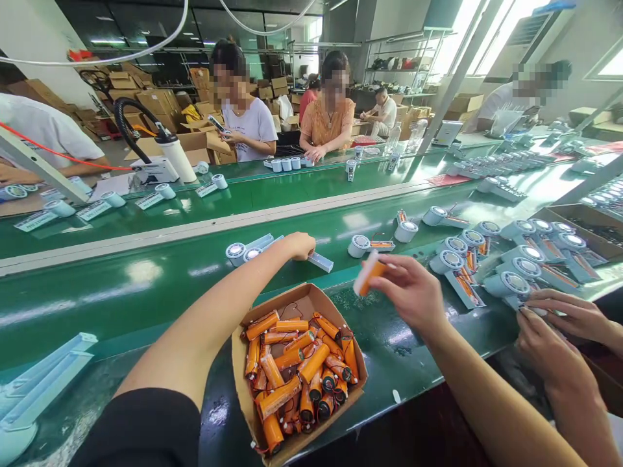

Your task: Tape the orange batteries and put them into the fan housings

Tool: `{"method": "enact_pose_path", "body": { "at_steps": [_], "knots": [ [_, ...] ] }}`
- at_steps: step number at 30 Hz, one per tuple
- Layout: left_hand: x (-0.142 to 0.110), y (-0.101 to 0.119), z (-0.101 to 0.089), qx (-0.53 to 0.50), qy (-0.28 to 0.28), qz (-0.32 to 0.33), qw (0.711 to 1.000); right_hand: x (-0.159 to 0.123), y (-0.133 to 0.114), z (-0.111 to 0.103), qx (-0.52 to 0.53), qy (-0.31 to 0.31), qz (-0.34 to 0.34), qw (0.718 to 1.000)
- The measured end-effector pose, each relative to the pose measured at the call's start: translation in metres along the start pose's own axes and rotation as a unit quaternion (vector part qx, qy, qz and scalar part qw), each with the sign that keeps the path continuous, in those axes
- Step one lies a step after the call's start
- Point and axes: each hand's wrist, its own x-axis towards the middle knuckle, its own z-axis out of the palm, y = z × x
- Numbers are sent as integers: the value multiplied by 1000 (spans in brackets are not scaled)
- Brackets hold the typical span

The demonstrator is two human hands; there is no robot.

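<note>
My left hand (302, 246) reaches over the belt, its fingers closed on a pale blue plastic housing (322, 262). Only the long trough-like end of that housing shows; the rest is behind the hand. My right hand (413, 288) pinches an orange battery pack (374, 274) with a white strip along its side, blurred by motion. Between my arms sits a cardboard box (239, 389) heaped with orange battery packs (287, 357) with thin red and black wires. Close to my left hand lie pale blue housings with round heads (235, 253).
At right, a co-worker's hands (549, 318) handle a part beside several round-headed housings (511, 283) holding orange packs. A pale rail (214, 224) divides the green belt (160, 272). Larger pale blue parts (43, 389) lie at left. More people sit across the belt.
</note>
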Motion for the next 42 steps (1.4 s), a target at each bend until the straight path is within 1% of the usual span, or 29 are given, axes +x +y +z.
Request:
{"method": "enact_pose_path", "body": {
  "at_steps": [3, 4, 5, 6, 8, 9, 10, 14, 16, 18, 19, 21, 22, 24, 26, 28, 29, 30, 31, 32, 33, 34, 35, 37, 39, 41, 42],
  "knots": [
    [-1, -7, -7, -33, 11, 14, 999, 56, 26, 35, -101, -84, 1, 991],
    [-1, -8, -9, -45, 18, 13, 999, 70, 34, 43, -161, -116, 2, 980],
    [-1, -9, -9, -56, 26, 10, 998, 80, 42, 50, -231, -149, -1, 961],
    [-1, -9, -9, -67, 34, 6, 997, 87, 49, 55, -303, -179, -6, 936],
    [1, -8, -6, -92, 51, -5, 994, 93, 59, 60, -416, -223, -21, 881],
    [2, -7, -4, -104, 58, -10, 993, 95, 62, 61, -449, -234, -26, 862],
    [3, -6, -2, -117, 64, -15, 991, 95, 64, 62, -468, -240, -28, 850],
    [12, 3, 2, -172, 86, -37, 981, 97, 69, 68, -514, -263, -35, 815],
    [14, 9, 2, -197, 98, -48, 974, 97, 69, 73, -524, -277, -44, 804],
    [8, 13, 0, -221, 113, -55, 967, 98, 68, 76, -525, -290, -55, 798],
    [2, 13, 0, -232, 126, -57, 963, 99, 68, 76, -522, -298, -62, 797],
    [-23, 7, 1, -250, 165, -61, 952, 101, 68, 74, -511, -308, -75, 799],
    [-42, 0, 4, -255, 188, -64, 946, 102, 68, 70, -502, -309, -82, 803],
    [-91, -21, 13, -263, 231, -79, 934, 97, 67, 59, -484, -304, -96, 815],
    [-153, -48, 27, -278, 251, -113, 920, 81, 63, 42, -456, -275, -117, 839],
    [-221, -75, 47, -295, 216, -141, 920, 52, 56, 24, -417, -237, -139, 866],
    [-255, -84, 58, -301, 199, -159, 919, 34, 50, 15, -396, -221, -148, 879],
    [-288, -89, 71, -304, 170, -177, 921, 14, 44, 6, -379, -213, -153, 887],
    [-320, -90, 86, -302, 145, -201, 921, -7, 37, -2, -367, -210, -156, 893],
    [-348, -86, 101, -298, 123, -226, 919, -27, 31, -10, -356, -208, -160, 897],
    [-373, -78, 118, -290, 114, -251, 916, -46, 24, -17, -344, -208, -165, 901],
    [-393, -67, 135, -281, 124, -275, 911, -62, 18, -21, -332, -208, -169, 905],
    [-408, -55, 152, -271, 151, -297, 903, -76, 13, -24, -317, -210, -172, 909],
    [-422, -33, 182, -263, 236, -331, 875, -95, 5, -21, -288, -218, -175, 916],
    [-419, -22, 204, -285, 312, -345, 838, -103, 0, -8, -267, -225, -179, 920],
    [-407, -24, 214, -339, 362, -344, 798, -102, -6, 10, -250, -235, -191, 920],
    [-401, -29, 216, -372, 391, -345, 768, -100, -10, 17, -243, -239, -197, 919]
  ]
}}
